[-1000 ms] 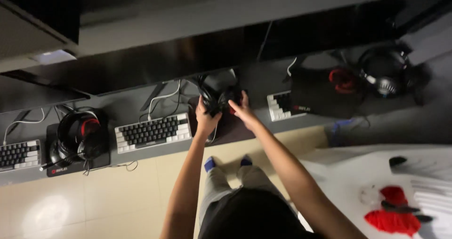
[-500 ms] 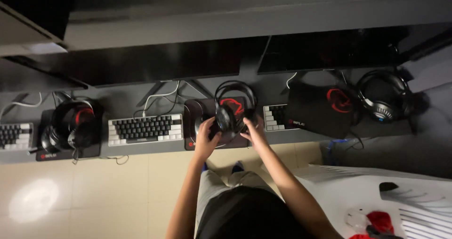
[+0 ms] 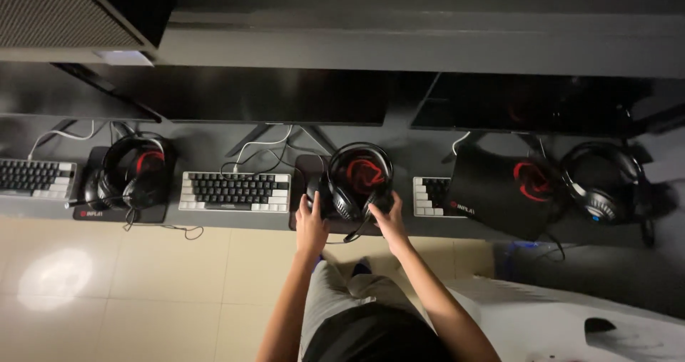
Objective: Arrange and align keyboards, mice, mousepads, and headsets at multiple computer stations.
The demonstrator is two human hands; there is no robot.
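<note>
On the dark surface (image 3: 214, 221), a black-and-white keyboard (image 3: 235, 191) lies left of a black mat with a red round logo. The left hand (image 3: 311, 226) rests its spread fingers on the mat edge. The right hand (image 3: 390, 221) curls its fingers on the black headset (image 3: 359, 180) lying on the mat.

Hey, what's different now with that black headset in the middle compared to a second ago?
The black headset with red inner cups was held up off the desk by both hands; now it lies flat on the dark mouse pad. The left hand and right hand rest at its lower edge. The black-and-white keyboard and the other headsets stayed put.
</note>
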